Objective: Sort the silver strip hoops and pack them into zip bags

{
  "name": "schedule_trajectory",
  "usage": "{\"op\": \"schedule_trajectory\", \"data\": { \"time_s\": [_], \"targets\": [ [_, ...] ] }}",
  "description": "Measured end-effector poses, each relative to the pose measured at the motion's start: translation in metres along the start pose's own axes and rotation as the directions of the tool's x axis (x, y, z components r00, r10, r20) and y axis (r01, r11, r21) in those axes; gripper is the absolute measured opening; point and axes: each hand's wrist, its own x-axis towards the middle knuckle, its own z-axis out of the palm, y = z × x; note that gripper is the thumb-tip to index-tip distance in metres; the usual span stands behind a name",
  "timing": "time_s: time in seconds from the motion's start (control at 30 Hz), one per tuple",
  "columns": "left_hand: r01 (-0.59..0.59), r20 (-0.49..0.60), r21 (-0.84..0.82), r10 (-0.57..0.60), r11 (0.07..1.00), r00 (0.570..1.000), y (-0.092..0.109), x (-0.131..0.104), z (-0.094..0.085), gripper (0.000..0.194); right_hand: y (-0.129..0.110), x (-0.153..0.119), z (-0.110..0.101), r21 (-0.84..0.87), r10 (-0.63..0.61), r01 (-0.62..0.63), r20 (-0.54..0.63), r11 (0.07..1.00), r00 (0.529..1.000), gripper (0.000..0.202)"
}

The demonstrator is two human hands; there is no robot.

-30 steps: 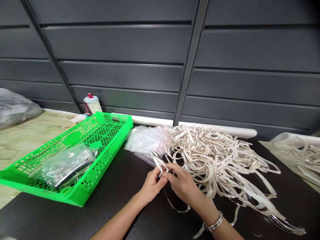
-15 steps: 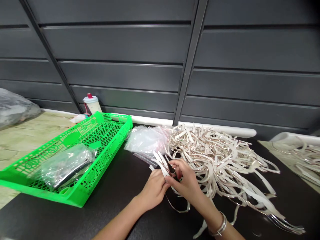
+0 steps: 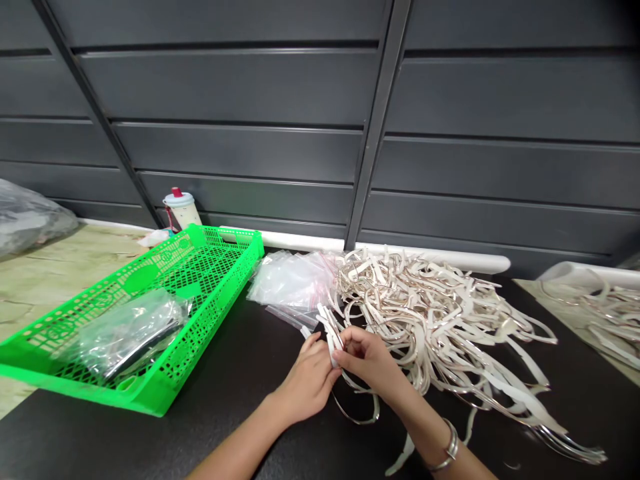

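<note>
My left hand (image 3: 311, 379) is closed around a small bunch of white and metallic strips (image 3: 329, 328), whose ends stick up above the fingers. Pressed against the same bunch from the right, my right hand (image 3: 366, 360) pinches the strips between thumb and fingers. A thin curved strip hangs down below the hands. Just right of them spreads a large tangled pile of white and shiny metallic strips (image 3: 425, 313). Behind the hands lies a stack of clear plastic bags (image 3: 290, 280). Where the fingers meet, part of the bunch is hidden.
On the left stands a green perforated basket (image 3: 210, 347) with a filled clear bag (image 3: 135, 333) inside. A cup with a red-topped lid (image 3: 183, 208) is behind it. More strips (image 3: 617, 317) lie at the far right. A dark panelled wall (image 3: 240, 87) rises behind the black table (image 3: 220, 433).
The fingers of my right hand have closed in on the bunch, and the strip ends stand more upright and closer together. The view has shifted very slightly.
</note>
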Motion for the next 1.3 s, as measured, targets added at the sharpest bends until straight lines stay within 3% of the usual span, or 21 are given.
{"op": "schedule_trajectory", "data": {
  "time_s": [0.3,0.5,0.7,0.93,1.0,1.07,1.13,1.2,1.27,1.3],
  "targets": [
    [0.016,-0.060,-0.058,-0.019,0.998,0.998,-0.002,-0.001,0.003,0.009,-0.013,0.001,0.000,0.184,0.034,-0.044,0.054,0.982,0.998,0.040],
    [-0.022,-0.121,-0.146,0.004,0.989,0.993,-0.002,0.001,0.004,0.012,-0.011,0.001,0.002,0.152,0.018,-0.024,0.040,0.988,0.999,0.036],
    [-0.047,-0.103,-0.175,0.030,0.983,0.994,0.001,0.002,0.002,0.017,-0.008,0.001,0.001,0.062,0.016,-0.013,-0.040,0.998,0.999,0.024],
    [0.012,-0.068,-0.129,-0.021,0.992,0.997,0.006,0.004,0.000,0.014,0.003,0.004,0.004,0.131,0.065,-0.070,0.036,0.989,0.997,0.017],
    [0.019,-0.044,-0.102,-0.024,0.995,0.999,0.006,0.004,0.000,0.016,0.007,0.005,0.001,0.076,0.046,-0.047,0.017,0.996,0.999,0.022],
    [0.035,-0.011,-0.046,-0.035,0.998,0.999,0.006,0.003,0.001,0.016,0.006,0.004,-0.004,-0.120,-0.080,0.069,-0.086,0.990,0.993,0.033],
    [0.031,0.002,0.047,-0.031,0.998,1.000,0.005,0.001,0.003,0.015,0.000,0.000,-0.009,-0.442,-0.333,0.263,-0.088,0.858,0.939,0.039],
    [-0.022,-0.014,0.150,0.024,0.988,1.000,0.003,0.000,0.004,0.015,-0.007,-0.006,-0.011,-0.687,-0.491,0.431,0.122,0.585,0.862,0.035],
    [-0.099,-0.034,0.241,0.111,0.966,0.993,0.000,-0.001,0.002,0.013,-0.012,-0.011,-0.011,-0.783,-0.469,0.512,0.325,0.354,0.821,0.022],
    [-0.132,-0.039,0.278,0.149,0.952,0.988,-0.001,-0.001,0.001,0.012,-0.012,-0.013,-0.010,-0.810,-0.430,0.514,0.372,0.282,0.822,0.015]
  ]
}}
